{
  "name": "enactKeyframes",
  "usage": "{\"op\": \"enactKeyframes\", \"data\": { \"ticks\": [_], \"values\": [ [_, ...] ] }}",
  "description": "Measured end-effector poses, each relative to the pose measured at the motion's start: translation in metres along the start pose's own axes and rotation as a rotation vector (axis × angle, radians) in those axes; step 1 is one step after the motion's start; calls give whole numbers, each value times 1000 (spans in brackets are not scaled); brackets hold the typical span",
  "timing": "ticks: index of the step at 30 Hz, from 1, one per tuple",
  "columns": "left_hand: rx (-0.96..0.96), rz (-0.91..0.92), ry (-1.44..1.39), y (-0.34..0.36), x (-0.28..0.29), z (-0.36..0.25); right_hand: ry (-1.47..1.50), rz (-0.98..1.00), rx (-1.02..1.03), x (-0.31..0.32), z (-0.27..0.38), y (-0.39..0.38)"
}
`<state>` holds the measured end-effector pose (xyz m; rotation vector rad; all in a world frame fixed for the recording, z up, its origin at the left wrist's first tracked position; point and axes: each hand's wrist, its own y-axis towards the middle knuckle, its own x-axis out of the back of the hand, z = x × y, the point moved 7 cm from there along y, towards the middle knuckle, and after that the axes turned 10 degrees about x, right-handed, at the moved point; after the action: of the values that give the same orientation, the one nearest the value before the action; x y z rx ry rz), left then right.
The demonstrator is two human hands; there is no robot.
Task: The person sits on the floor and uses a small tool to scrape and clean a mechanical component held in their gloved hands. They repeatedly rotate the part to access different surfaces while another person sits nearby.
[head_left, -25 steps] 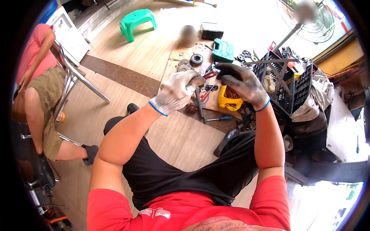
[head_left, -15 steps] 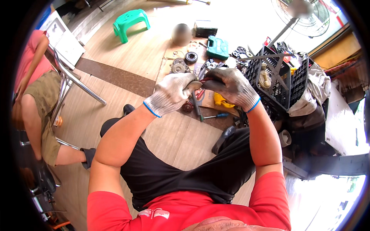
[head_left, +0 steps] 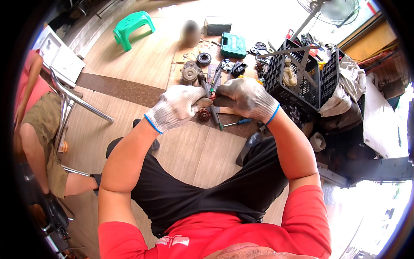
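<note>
Head camera is showing the white-knit-gloved left hand (head_left: pixel 181 105) and the grey-smudged, white-knit-gloved right hand (head_left: pixel 249 98) pinching their fingertips on a small, thin red piece (head_left: pixel 212 98) of unclear material between them. Two-handed handling is apparently the current step; the next move is probably calling for steady fingertip control.

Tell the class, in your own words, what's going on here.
A person's gloved left hand and right hand meet, apparently pinching a small reddish piece, mostly hidden by the fingers. On the floor ahead are a blue-handled screwdriver, a teal case and a black tyre-like ring.
</note>
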<state>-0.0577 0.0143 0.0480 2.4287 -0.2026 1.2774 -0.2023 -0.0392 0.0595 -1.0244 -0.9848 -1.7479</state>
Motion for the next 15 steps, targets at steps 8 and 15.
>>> {"op": "enactKeyframes", "data": {
  "ticks": [8,15],
  "values": [
    [75,159,-31,-12,-18,-3,-57,119,-107,-30,4,-16],
    [152,293,-154,-17,-33,2,-62,124,-67,-32,12,-23]
  ]
}}
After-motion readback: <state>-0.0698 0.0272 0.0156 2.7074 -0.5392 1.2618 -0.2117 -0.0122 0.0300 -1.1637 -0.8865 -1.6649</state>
